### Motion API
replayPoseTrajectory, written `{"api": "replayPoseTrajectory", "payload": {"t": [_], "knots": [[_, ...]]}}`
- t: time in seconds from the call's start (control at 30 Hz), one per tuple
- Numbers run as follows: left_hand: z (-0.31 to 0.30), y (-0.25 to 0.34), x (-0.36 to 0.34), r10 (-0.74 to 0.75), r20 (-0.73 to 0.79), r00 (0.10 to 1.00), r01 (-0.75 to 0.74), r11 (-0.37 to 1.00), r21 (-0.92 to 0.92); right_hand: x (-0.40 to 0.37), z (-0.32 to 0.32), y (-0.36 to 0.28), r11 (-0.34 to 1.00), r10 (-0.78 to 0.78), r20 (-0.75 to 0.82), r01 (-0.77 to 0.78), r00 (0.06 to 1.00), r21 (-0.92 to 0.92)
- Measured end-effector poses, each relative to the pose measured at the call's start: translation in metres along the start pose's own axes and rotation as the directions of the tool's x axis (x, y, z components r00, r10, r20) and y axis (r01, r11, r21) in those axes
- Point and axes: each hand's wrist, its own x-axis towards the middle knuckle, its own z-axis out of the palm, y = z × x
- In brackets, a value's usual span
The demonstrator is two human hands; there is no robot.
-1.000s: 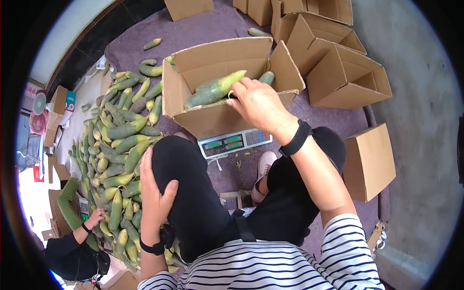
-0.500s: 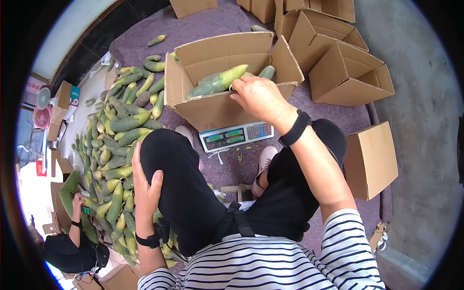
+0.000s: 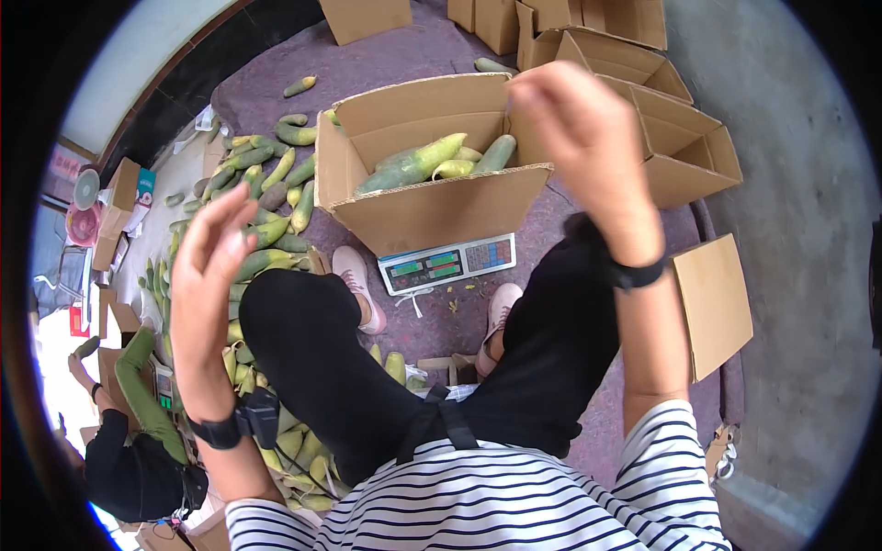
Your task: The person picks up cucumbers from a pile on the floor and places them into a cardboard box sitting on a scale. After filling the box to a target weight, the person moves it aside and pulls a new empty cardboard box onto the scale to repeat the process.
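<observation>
A cardboard box (image 3: 432, 216) with its top open stands on a digital scale (image 3: 450, 264) with green lit displays. Inside lie several large green-and-yellow cucumbers (image 3: 418, 165). My right hand (image 3: 588, 138) is raised over the box's right side, its fingers bent and smeared by motion. Whether they touch the cardboard is hard to see. My left hand (image 3: 207, 285) hovers above the cucumber pile (image 3: 271, 234), left of my knee, with thumb and fingers apart and nothing held. Both wrists wear black bands.
Several open cardboard boxes (image 3: 684, 147) stand at the upper right, and another box (image 3: 712, 308) sits right of my knee. A purple blanket (image 3: 404, 41) covers the floor. At the left, a co-worker (image 3: 138, 468) in dark clothing holds up a cucumber (image 3: 87, 347).
My right hand has left the cucumbers inside the box and moved up and right. My left hand has lifted off my knee, moving left. The co-worker's arm has moved away from the pile.
</observation>
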Motion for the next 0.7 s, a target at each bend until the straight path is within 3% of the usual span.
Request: {"api": "replayPoseTrajectory", "payload": {"t": [0.17,0.23,0.33,0.4,0.47,0.5,0.53,0.6,0.7], "knots": [[0.008,-0.014,0.073,-0.132,0.147,0.980,0.163,0.963,-0.216,-0.020,-0.107,-0.001,0.942,0.108,0.089,-0.073,0.990,-0.327],[0.016,-0.035,0.101,-0.190,0.182,0.965,0.231,0.942,-0.242,-0.043,-0.139,0.002,0.877,0.327,0.143,-0.243,0.934,-0.414],[0.040,-0.078,0.135,-0.297,-0.014,0.955,0.296,0.953,-0.062,-0.078,-0.169,0.018,0.712,0.651,0.142,-0.534,0.746,-0.457],[0.046,-0.134,0.156,-0.141,-0.115,0.983,0.168,0.949,0.266,-0.089,-0.172,0.025,0.705,0.653,0.150,-0.524,0.742,-0.477],[0.049,-0.165,0.163,0.103,-0.093,0.990,-0.033,0.826,0.562,-0.090,-0.163,0.033,0.688,0.695,0.158,-0.585,0.702,-0.430],[0.050,-0.154,0.160,-0.009,-0.055,0.998,0.039,0.820,0.571,-0.090,-0.152,0.040,0.690,0.707,0.156,-0.627,0.689,-0.361],[0.052,-0.154,0.159,0.001,-0.055,0.999,0.030,0.829,0.559,-0.088,-0.140,0.049,0.691,0.717,0.155,-0.663,0.679,-0.289],[0.051,-0.160,0.162,-0.175,0.033,0.984,0.108,0.732,0.673,-0.077,-0.110,0.071,0.688,0.717,0.204,-0.632,0.666,-0.357],[0.054,-0.179,0.166,-0.194,0.005,0.981,0.133,0.694,0.707,-0.050,-0.053,0.104,0.659,0.745,0.282,-0.603,0.604,-0.450]]}}
